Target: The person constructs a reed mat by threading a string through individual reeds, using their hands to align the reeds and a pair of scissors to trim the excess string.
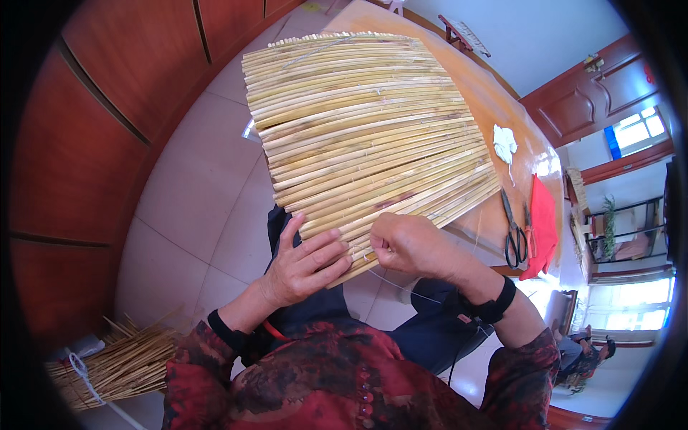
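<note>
A mat of straw-coloured reeds (365, 122) tied with string lies across my lap and the table. My left hand (304, 261) grips its near left edge, fingertips over the lowest reeds. My right hand (401, 244) is closed at the near lower edge; what its fingers hold is hidden. A thin pale cord (390, 283) runs from there toward the lower right. Dark-handled scissors (516, 240) lie right of the mat, beside a red cloth (541, 215) and a smaller orange-handled tool (530, 240). A white cloth (504, 142) sits beyond.
The wooden table (459, 72) curves along the right. Brown cabinets (79, 179) line the left. A bundle of thin reeds (115, 365) lies at lower left. Another person (584, 358) is seated at far lower right. A brown door (573, 93) stands at upper right.
</note>
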The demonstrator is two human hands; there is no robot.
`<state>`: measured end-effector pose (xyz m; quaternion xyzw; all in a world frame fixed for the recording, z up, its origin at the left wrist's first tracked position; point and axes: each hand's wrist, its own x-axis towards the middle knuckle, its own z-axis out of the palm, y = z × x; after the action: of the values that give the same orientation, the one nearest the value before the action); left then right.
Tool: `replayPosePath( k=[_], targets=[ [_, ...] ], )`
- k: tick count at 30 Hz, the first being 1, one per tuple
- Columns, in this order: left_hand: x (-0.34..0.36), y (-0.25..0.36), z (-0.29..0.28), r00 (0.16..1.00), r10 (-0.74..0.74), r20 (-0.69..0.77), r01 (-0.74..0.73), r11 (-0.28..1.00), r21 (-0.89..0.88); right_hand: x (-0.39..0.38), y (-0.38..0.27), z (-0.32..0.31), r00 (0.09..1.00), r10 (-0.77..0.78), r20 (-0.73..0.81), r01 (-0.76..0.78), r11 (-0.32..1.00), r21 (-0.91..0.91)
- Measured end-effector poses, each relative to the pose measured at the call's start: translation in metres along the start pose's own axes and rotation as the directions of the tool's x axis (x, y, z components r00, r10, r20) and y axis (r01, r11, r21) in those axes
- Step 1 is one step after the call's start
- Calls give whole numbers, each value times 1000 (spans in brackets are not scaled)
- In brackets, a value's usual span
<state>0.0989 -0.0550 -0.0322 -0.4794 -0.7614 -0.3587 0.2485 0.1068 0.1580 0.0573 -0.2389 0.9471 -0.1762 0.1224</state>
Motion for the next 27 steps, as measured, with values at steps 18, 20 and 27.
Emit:
replayPosePath(
  k=[18,20,27],
  targets=[
    [-1,-5,5,999,-26,-37,23,995,-97,13,-26,-6,995,-97,12,96,951,-295],
    [-1,-6,3,1000,-24,-18,22,993,-112,18,-30,-5,994,-105,34,110,929,-354],
    [1,-5,3,999,-40,-33,36,993,-109,17,-22,-6,995,-2,98,9,997,-72]
  ],
)
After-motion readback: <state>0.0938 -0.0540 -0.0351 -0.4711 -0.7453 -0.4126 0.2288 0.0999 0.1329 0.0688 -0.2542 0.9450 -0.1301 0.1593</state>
